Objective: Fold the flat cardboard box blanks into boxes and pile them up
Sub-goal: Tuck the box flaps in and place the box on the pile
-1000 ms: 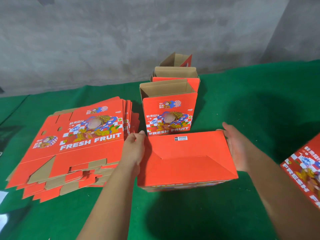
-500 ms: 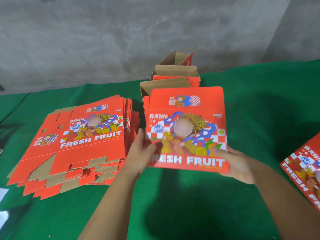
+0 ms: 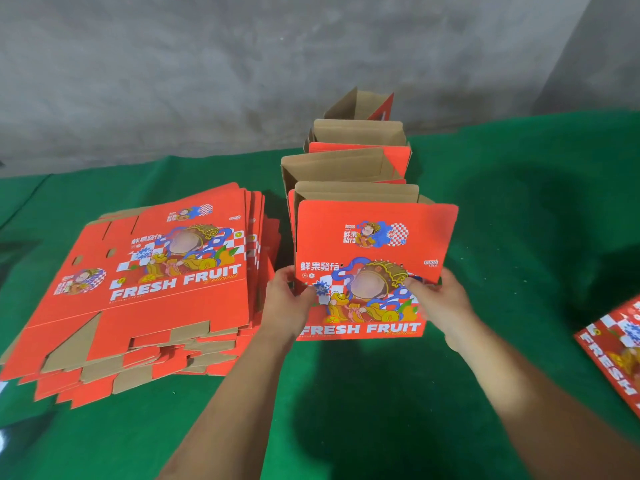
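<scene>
A folded red "FRESH FRUIT" box (image 3: 370,244) stands upright on the green table, its printed front facing me and its top flap up. My left hand (image 3: 289,299) grips its left edge with the thumb on the front. My right hand (image 3: 440,296) grips its right edge the same way. Directly behind it a row of folded boxes (image 3: 346,168) stands with open brown tops, running toward the wall. A thick pile of flat box blanks (image 3: 149,282) lies to the left.
Another red printed blank or box (image 3: 616,344) pokes in at the right edge. The green cloth (image 3: 346,410) covers the table up to a grey concrete wall (image 3: 242,64). A dark shadow lies on the cloth to the right of the row.
The box lay bottom-up in front of me a second ago. I turned it upright, moved it away from me, and it now stands against the row of folded boxes.
</scene>
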The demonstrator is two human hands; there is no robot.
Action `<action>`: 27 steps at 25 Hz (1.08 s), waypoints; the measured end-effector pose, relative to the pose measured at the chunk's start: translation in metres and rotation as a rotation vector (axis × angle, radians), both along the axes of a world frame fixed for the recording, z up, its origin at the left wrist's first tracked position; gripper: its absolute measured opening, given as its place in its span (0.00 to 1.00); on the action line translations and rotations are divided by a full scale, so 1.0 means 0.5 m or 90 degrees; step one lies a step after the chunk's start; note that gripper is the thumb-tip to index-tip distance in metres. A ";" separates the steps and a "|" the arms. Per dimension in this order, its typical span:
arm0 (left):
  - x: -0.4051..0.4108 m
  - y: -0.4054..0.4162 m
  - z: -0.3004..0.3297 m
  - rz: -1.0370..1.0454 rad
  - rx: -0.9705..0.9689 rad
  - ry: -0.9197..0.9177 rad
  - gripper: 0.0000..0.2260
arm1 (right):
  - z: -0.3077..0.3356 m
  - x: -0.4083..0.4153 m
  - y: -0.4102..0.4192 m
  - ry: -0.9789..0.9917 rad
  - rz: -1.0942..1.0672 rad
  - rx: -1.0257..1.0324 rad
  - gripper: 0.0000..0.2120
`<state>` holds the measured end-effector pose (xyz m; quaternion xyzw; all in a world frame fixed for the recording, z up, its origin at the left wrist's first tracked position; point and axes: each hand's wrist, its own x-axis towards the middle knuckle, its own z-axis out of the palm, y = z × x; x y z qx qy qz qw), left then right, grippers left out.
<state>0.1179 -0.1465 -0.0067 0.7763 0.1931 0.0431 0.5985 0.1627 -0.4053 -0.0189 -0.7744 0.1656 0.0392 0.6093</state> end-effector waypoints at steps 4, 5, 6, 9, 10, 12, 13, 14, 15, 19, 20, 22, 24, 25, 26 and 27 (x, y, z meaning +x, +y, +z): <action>0.071 0.015 -0.032 0.003 -0.005 0.067 0.14 | -0.023 0.066 0.034 0.047 -0.005 0.008 0.21; 0.098 0.019 -0.039 0.014 0.029 0.066 0.14 | -0.026 0.089 0.045 0.050 -0.002 0.006 0.22; 0.128 0.023 -0.044 0.027 0.070 0.062 0.14 | -0.027 0.116 0.057 0.056 0.005 0.007 0.24; 0.229 0.044 -0.059 0.072 0.119 0.061 0.12 | -0.039 0.208 0.098 0.107 0.036 0.015 0.27; 0.259 0.056 -0.061 0.084 0.137 0.081 0.10 | -0.042 0.234 0.113 0.133 0.045 0.036 0.26; 0.318 0.086 -0.074 0.101 0.198 0.143 0.10 | -0.046 0.281 0.146 0.196 0.057 0.119 0.26; 0.350 0.106 -0.082 0.103 0.218 0.171 0.14 | -0.050 0.304 0.162 0.218 0.063 0.159 0.26; 0.377 0.122 -0.087 0.113 0.212 0.204 0.18 | -0.054 0.321 0.176 0.224 0.066 0.181 0.26; 0.403 0.131 -0.085 0.133 0.184 0.217 0.21 | -0.059 0.332 0.188 0.219 0.063 0.189 0.28; 0.436 0.106 -0.075 0.201 0.015 0.292 0.21 | -0.080 0.323 0.211 0.189 0.035 0.160 0.40; 0.421 0.081 -0.072 0.221 -0.014 0.263 0.22 | -0.087 0.309 0.211 0.192 0.034 0.158 0.44; 0.372 0.029 -0.077 0.201 -0.120 0.170 0.21 | -0.092 0.278 0.217 0.230 0.001 0.176 0.47; 0.314 -0.020 -0.078 0.121 -0.172 0.108 0.15 | -0.084 0.241 0.244 0.282 -0.061 0.220 0.43; 0.283 -0.040 -0.070 0.077 -0.181 0.095 0.13 | -0.077 0.220 0.265 0.295 -0.076 0.246 0.37; 0.259 -0.048 -0.071 0.060 -0.176 0.090 0.10 | -0.066 0.197 0.289 0.296 -0.069 0.274 0.30; 0.239 -0.049 -0.069 0.052 -0.179 0.081 0.07 | -0.052 0.175 0.313 0.286 -0.043 0.293 0.23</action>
